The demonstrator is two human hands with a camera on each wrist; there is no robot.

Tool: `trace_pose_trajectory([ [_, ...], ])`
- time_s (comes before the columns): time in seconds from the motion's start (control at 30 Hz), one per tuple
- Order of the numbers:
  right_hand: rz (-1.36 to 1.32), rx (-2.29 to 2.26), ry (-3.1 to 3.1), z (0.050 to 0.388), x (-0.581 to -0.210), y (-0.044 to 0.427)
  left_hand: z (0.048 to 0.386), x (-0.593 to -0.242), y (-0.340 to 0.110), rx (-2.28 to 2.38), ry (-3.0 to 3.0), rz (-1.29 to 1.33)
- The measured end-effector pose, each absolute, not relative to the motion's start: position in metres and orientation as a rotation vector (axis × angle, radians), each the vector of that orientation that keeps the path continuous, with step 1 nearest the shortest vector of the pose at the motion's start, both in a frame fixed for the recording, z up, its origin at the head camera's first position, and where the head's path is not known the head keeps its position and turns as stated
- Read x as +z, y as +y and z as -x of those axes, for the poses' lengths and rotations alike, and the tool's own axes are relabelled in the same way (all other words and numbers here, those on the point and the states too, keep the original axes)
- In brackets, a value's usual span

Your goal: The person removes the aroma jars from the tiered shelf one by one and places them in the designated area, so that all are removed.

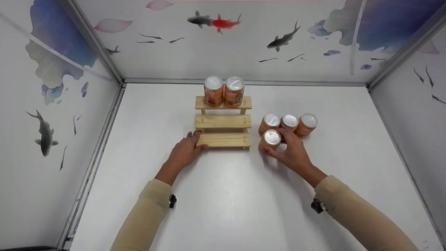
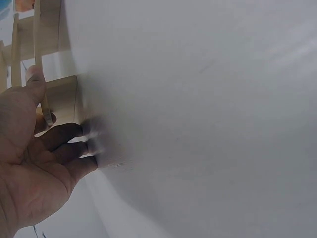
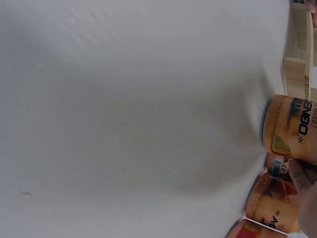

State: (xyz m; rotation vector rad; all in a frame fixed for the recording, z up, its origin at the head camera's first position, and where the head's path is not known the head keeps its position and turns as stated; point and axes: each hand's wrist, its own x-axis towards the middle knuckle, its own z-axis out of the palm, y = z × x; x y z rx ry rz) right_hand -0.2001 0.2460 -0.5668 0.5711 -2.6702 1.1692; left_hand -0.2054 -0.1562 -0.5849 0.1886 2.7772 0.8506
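Note:
A three-tier wooden display stand [image 1: 223,121] stands on the white table. My left hand [image 1: 184,151] holds the left end of its lowest tier [image 1: 224,139]. In the left wrist view the thumb [image 2: 34,82] lies against the board's edge, and other fingers reach down to the tabletop. My right hand [image 1: 294,151] grips an orange can [image 1: 271,138] with a silver lid, right of the stand. Its printed side shows in the right wrist view on the can [image 3: 292,129]. Just behind are three similar cans [image 1: 306,123], partly hidden by the hand and front can.
Two orange cans, a left one [image 1: 213,91] and a right one [image 1: 234,91], stand side by side on the top tier. White panels with painted fish [image 1: 223,23] enclose the table [image 1: 216,209] at the back and sides.

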Motion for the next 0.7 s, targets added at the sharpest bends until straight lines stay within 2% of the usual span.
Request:
trace_pose_trajectory([
  [0.7, -0.565, 1.137, -2.700, 0.2025, -0.5682, 0.2500, 0.2054, -0.5848, -0.1565, 0.806, 2.783, -0.206],
])
